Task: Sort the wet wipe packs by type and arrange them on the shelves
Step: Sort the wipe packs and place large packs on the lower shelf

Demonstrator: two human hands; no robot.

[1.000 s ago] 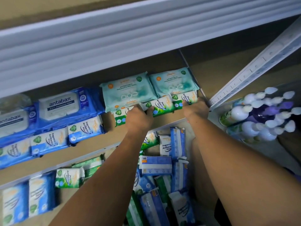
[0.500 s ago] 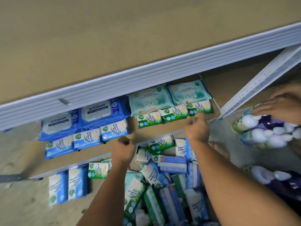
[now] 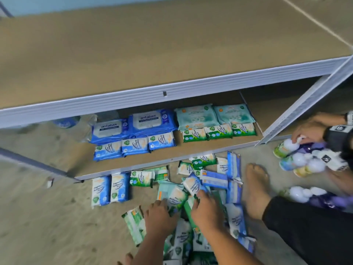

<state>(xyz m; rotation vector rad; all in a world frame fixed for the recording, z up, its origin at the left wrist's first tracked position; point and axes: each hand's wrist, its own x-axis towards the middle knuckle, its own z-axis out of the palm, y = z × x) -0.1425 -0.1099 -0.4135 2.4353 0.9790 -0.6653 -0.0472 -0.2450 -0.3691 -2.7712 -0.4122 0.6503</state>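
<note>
Both hands are down in the loose pile of packs [image 3: 214,180] on the floor, just off the lower shelf [image 3: 178,150] front edge. The left hand [image 3: 159,217] lies on a green pine pack [image 3: 172,199], the right hand [image 3: 207,209] on packs beside it. Too blurred, can't tell if either actually grips. Shelf: 2 antabax packs [image 3: 150,121] and 2 teal packs [image 3: 196,115] along the back edge, 3 blue packs [image 3: 134,147] and 3 green packs [image 3: 219,131] along the front.
</note>
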